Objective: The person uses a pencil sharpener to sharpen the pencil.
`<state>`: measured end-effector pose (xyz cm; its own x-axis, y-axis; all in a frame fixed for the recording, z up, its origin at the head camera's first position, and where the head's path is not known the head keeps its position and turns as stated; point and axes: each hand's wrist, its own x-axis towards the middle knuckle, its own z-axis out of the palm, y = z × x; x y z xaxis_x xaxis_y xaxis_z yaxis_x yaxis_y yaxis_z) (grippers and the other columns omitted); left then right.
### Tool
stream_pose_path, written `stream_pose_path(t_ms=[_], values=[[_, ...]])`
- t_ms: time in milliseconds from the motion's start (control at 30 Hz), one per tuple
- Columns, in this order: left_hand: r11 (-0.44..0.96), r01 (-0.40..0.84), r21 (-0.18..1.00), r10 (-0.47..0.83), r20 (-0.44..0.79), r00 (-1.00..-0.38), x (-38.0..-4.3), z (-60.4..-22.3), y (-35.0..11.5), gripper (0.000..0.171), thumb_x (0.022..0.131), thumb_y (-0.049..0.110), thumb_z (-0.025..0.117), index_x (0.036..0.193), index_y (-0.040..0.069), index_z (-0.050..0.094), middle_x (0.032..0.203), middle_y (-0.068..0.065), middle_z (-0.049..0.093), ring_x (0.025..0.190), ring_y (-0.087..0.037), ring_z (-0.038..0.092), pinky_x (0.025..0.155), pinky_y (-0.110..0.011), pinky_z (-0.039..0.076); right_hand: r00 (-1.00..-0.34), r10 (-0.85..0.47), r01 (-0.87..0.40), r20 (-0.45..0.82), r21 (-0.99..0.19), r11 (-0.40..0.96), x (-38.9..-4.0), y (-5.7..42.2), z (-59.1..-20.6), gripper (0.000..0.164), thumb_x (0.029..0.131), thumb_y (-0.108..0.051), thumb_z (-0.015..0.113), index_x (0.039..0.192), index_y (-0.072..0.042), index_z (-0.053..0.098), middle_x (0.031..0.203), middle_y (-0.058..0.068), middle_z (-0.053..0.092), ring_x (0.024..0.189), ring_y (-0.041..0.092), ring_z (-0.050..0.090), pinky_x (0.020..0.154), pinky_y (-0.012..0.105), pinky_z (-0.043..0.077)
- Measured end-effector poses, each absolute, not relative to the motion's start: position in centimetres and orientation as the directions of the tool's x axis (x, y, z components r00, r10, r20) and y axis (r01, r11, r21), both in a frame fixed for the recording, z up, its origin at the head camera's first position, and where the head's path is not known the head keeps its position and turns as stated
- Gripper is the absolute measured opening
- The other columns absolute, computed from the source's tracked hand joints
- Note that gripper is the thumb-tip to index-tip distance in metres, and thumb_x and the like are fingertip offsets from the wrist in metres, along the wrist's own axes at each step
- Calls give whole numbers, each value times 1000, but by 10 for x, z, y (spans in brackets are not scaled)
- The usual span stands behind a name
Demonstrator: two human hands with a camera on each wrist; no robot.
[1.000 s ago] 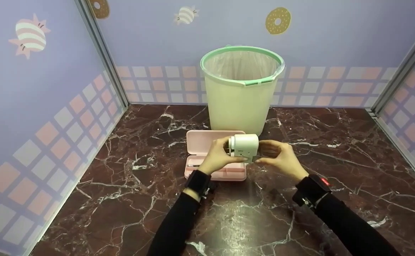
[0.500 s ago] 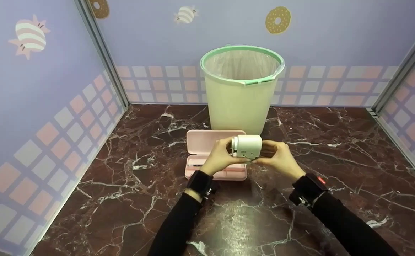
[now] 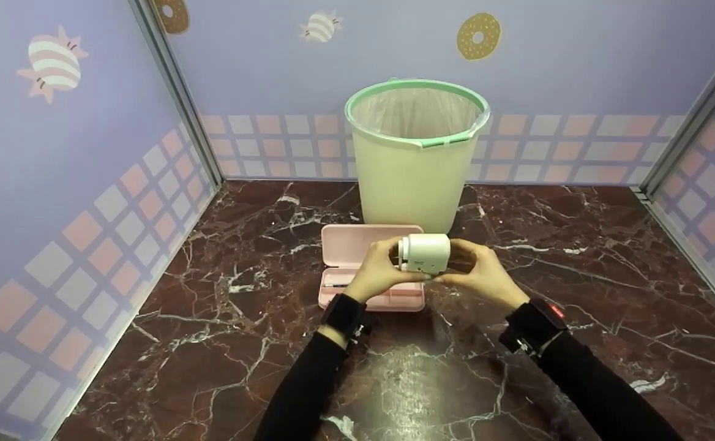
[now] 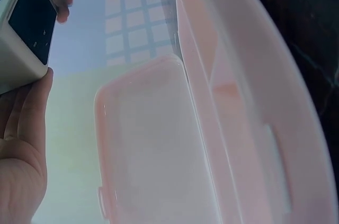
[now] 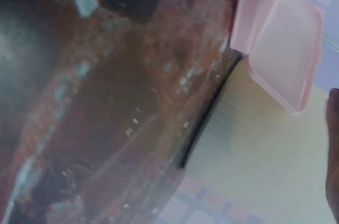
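A small white device (image 3: 429,253) with a rounded top is held up over the table between both hands. My left hand (image 3: 374,274) grips its left side, thumb along the lower edge. The right hand (image 3: 481,273) holds it from the right, with the thumb at the bottom corner and fingers partly hidden behind. A dark panel on the device (image 4: 33,17) shows in the left wrist view. Just beyond and below, a pink pencil case (image 3: 373,245) lies with its lid raised. A slim pen-like item (image 3: 335,285) lies in its back compartment.
A tall pale bin (image 3: 415,177) with a green rim and a clear liner stands right behind the pencil case. The dark marbled table (image 3: 229,349) is bounded by patterned panels (image 3: 290,67) at the back and sides.
The white device has shifted slightly right and turned a little. The right hand has moved in, its thumb now at the device's lower edge. Pencil case and bin stay put.
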<state>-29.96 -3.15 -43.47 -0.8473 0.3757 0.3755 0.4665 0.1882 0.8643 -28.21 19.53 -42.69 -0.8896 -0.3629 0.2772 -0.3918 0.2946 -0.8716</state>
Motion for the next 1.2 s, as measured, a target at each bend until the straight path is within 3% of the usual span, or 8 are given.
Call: stream_pose_path(t_ms=[167,400,700,900,1033,1200], values=[[199,472,859,384,375,-844,-300,-436,-30,71,63,14,91,128,7,64,111,-10,73,94,-17,69,86,-27,57,-879,-348,-441,327,-835,329,-280,195,-416,71,74,-15,85,137,-10,53,126,15,64,110,32,66,95,51,54],[228,475,850,405,361,-840,-300,-441,-28,67,64,13,91,125,4,64,110,-11,73,93,-16,69,85,-25,57,-836,-385,-527,390,-765,370,-277,188,-406,56,74,-11,85,125,-7,61,120,11,67,103,24,67,90,32,58],[236,481,845,443,347,-827,-298,-442,-27,64,67,16,89,125,5,64,113,-9,72,97,-17,69,88,-25,56,-836,-382,-536,394,-736,413,-274,190,-406,51,74,-10,84,121,-6,62,117,11,68,97,22,67,85,32,59],[248,491,835,461,344,-818,-298,-437,-27,71,72,22,87,135,8,57,133,-8,64,121,-20,62,105,-30,48,-855,-364,-505,369,-749,429,-274,201,-410,50,76,-10,83,121,-6,62,118,13,67,99,24,68,86,29,58],[289,559,777,454,403,-795,-299,-431,-31,66,78,26,83,136,6,57,141,-7,59,132,-20,54,112,-35,43,-867,-341,-492,363,-731,474,-276,215,-418,48,76,-8,83,119,-4,62,116,14,68,98,25,69,84,31,59],[403,640,655,412,494,-766,-301,-423,-40,58,83,26,78,134,8,58,139,-8,60,132,-22,54,115,-38,39,-887,-315,-457,338,-740,493,-282,231,-428,48,75,-9,84,117,-5,62,115,14,68,99,26,69,83,30,58]])
